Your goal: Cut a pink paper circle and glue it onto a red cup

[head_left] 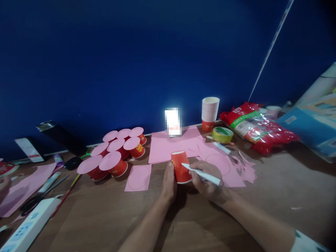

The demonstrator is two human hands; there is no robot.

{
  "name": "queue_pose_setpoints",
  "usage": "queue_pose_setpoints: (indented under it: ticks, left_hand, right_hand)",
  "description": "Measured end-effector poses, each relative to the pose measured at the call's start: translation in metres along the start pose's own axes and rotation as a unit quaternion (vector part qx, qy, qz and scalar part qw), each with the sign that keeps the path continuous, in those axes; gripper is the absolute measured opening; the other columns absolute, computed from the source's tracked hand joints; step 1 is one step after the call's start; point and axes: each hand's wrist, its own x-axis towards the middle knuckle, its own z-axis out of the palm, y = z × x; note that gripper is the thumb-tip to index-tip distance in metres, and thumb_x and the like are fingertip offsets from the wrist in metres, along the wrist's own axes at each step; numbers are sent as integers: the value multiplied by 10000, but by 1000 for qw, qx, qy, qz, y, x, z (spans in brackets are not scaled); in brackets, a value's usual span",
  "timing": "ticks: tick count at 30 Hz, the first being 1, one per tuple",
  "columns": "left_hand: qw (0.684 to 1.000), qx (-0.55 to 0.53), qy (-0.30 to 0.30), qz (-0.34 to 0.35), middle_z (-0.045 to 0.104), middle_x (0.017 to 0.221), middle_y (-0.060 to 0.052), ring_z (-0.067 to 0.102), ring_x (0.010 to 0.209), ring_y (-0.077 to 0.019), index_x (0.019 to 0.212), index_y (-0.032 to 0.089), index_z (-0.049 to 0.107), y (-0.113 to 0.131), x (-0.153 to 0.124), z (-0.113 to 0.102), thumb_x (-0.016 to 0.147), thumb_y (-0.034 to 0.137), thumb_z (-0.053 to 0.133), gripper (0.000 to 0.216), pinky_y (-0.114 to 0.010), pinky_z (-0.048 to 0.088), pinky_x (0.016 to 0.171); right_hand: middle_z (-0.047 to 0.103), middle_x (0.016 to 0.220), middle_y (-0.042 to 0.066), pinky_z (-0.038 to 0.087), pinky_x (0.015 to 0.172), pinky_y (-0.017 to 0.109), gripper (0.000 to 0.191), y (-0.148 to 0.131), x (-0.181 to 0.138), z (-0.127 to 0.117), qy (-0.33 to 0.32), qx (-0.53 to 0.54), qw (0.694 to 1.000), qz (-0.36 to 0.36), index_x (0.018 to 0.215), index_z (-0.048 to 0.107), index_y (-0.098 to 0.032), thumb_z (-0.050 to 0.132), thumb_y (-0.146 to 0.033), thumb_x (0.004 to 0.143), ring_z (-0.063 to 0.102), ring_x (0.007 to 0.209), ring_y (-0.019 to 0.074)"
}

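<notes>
A red paper cup (180,174) with a white rim stands in front of me, its open end up. My left hand (169,182) is closed around the cup's left side. In my right hand (208,178) is a white marker (206,174), gripped like a pen, its tip at the cup's front. The fingers of my right hand also come close to the cup's right side; whether they touch it I cannot tell. Behind the cup lie pink paper sheets (168,147). Left of it is a small pink piece with a drawn circle (138,177).
Several red cups topped with pink discs (114,160) stand left. At the back right are stacked cups (210,112), yellow tape (222,135) and a red cup package (257,127). A power strip (31,224) and black bottle (61,136) are left. Another person's hand (4,187) shows at far left.
</notes>
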Motion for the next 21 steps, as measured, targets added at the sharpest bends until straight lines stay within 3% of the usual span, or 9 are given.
queue_pose_setpoints:
  ticks: [6, 21]
  left_hand:
    - [994, 93, -16, 60, 667, 787, -49, 564, 722, -179, 808, 151, 633, 6, -3, 0, 882, 565, 391, 485, -293, 442, 713]
    - [991, 118, -23, 64, 691, 912, -79, 593, 828, -203, 908, 143, 651, 7, -5, 2, 899, 547, 366, 495, -322, 447, 802]
  right_hand:
    - [679, 727, 38, 545, 570, 276, 140, 2, -1, 0, -5, 5, 1000, 14, 906, 590, -180, 565, -89, 802, 657, 640, 162]
    - [671, 710, 41, 568, 577, 273, 110, 3, 4, -3, 8, -17, 1000, 16, 893, 586, -185, 539, -117, 820, 669, 653, 166]
